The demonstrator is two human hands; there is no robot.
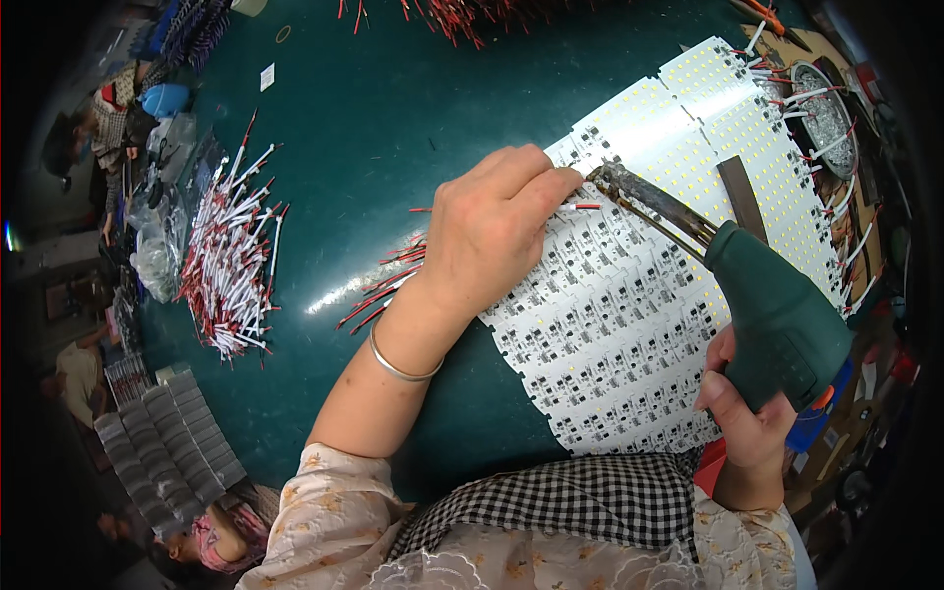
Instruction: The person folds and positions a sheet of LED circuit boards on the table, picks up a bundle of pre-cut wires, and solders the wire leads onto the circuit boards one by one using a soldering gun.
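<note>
My right hand [749, 418] grips the handle of a dark green soldering gun [777, 310]. Its blackened tip [608, 179] points left and meets the fingertips of my left hand [497, 216] over a white sheet of LED circuit boards [639, 324]. The left hand is closed in a pinch. Short red and white wires [393, 280] stick out on its wrist side, and one wire end [587, 206] pokes out past its fingers. The fingers hide the spot where tip and board come together. Black components cover the sheet's left part, yellow LEDs its right.
A heap of red and white wires [231, 261] lies left on the green table [354, 128]; more red wires [462, 15] lie at the far edge. A dark strip [742, 197] rests on the sheet. Right of it are a metal dish [826, 123] and orange-handled pliers [772, 20]. Other people sit at left.
</note>
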